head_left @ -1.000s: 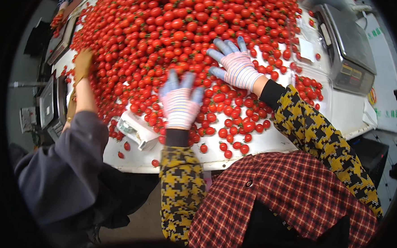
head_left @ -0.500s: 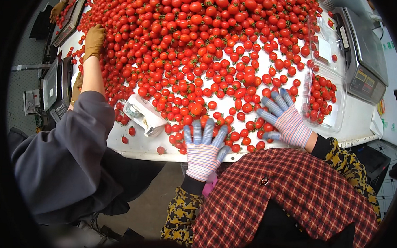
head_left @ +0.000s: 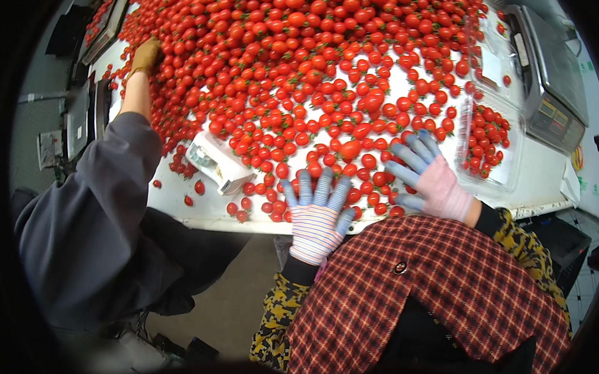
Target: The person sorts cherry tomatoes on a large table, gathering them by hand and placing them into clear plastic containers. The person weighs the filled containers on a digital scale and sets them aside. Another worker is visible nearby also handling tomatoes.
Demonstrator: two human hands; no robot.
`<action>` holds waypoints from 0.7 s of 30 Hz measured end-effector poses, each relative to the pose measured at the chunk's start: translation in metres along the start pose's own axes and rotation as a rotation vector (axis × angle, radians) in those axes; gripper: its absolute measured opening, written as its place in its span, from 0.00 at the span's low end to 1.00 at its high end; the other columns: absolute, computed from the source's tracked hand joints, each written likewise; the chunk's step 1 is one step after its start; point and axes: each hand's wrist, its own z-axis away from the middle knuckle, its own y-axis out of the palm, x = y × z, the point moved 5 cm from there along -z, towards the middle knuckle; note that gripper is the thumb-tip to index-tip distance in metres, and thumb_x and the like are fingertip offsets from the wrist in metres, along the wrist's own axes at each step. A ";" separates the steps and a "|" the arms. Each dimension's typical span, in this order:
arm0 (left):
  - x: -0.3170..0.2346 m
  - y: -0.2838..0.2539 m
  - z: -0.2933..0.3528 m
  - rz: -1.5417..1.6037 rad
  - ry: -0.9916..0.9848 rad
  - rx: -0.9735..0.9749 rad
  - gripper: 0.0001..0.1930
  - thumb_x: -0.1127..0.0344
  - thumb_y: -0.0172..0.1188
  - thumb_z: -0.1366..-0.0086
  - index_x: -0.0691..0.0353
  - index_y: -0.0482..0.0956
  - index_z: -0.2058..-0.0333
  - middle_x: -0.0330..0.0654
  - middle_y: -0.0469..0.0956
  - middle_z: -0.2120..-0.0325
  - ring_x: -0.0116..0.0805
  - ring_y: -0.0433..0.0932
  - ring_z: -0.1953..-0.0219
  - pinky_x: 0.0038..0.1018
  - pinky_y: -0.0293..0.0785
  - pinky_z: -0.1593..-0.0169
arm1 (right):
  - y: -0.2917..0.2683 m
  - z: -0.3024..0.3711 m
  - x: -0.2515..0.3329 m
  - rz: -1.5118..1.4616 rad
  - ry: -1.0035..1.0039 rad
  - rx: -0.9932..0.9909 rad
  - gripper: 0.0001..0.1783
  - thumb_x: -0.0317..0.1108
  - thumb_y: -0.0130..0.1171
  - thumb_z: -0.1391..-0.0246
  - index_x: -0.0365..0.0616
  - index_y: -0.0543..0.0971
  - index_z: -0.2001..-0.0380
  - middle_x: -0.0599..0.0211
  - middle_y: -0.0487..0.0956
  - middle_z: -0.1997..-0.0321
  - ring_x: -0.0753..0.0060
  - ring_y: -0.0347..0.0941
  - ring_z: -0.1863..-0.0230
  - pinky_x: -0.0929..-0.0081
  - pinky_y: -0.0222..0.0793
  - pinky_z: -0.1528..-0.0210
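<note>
A large heap of red cherry tomatoes (head_left: 251, 69) covers the white table (head_left: 196, 214) and thins out toward me. My left hand (head_left: 317, 211), in a striped glove with grey-blue fingers, lies palm down at the near edge, its fingers spread against the closest tomatoes. Farther right, my right hand (head_left: 433, 179) in a matching glove also rests with fingers spread, touching tomatoes at the right side of the loose ones. Neither hand holds anything. Just beyond my right hand stands a clear plastic box (head_left: 512, 172) partly filled with tomatoes.
A white and clear small carton (head_left: 218, 164) lies tilted left of my left hand. At the right is a weighing scale (head_left: 549, 85), beside another clear tray (head_left: 490, 65). A co-worker's brown-gloved hand (head_left: 144, 57) reaches into the heap at left, near more scales (head_left: 88, 118).
My left hand has slid slightly right, and the near tomatoes have shifted. My right hand stays nearly in place, its fingers still spread. The co-worker's arm has moved a little left.
</note>
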 end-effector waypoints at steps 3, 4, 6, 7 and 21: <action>-0.002 0.026 0.002 -0.010 0.077 0.074 0.28 0.42 0.53 0.42 0.39 0.70 0.43 0.45 0.59 0.38 0.59 0.49 0.34 0.73 0.30 0.41 | 0.025 0.008 0.006 0.031 -0.049 -0.007 0.37 0.58 0.55 0.51 0.57 0.65 0.39 0.61 0.60 0.33 0.46 0.54 0.33 0.38 0.39 0.32; -0.005 0.025 0.000 -0.007 0.076 0.078 0.28 0.42 0.52 0.42 0.41 0.69 0.43 0.45 0.59 0.38 0.59 0.50 0.35 0.72 0.30 0.40 | 0.024 0.002 0.010 0.060 -0.073 0.040 0.36 0.58 0.54 0.50 0.58 0.65 0.39 0.61 0.60 0.33 0.46 0.54 0.33 0.37 0.38 0.32; -0.009 0.017 -0.019 0.008 0.099 0.070 0.28 0.43 0.53 0.41 0.42 0.68 0.42 0.44 0.58 0.37 0.57 0.52 0.35 0.73 0.32 0.40 | 0.026 -0.017 0.009 0.091 -0.043 0.014 0.34 0.58 0.51 0.48 0.58 0.65 0.39 0.61 0.59 0.32 0.46 0.52 0.32 0.36 0.36 0.33; -0.015 0.010 -0.033 0.004 0.118 0.046 0.28 0.45 0.53 0.41 0.45 0.68 0.43 0.46 0.60 0.38 0.58 0.53 0.35 0.71 0.33 0.39 | 0.028 -0.025 0.002 0.127 -0.005 -0.019 0.33 0.57 0.50 0.47 0.58 0.65 0.40 0.61 0.58 0.32 0.48 0.50 0.31 0.36 0.37 0.33; 0.015 0.057 -0.022 -0.202 0.082 -0.014 0.35 0.42 0.52 0.44 0.59 0.67 0.42 0.53 0.61 0.40 0.65 0.50 0.35 0.66 0.41 0.37 | 0.036 0.047 -0.023 -0.234 0.157 -0.335 0.28 0.48 0.54 0.46 0.51 0.67 0.43 0.59 0.62 0.35 0.54 0.59 0.36 0.54 0.59 0.39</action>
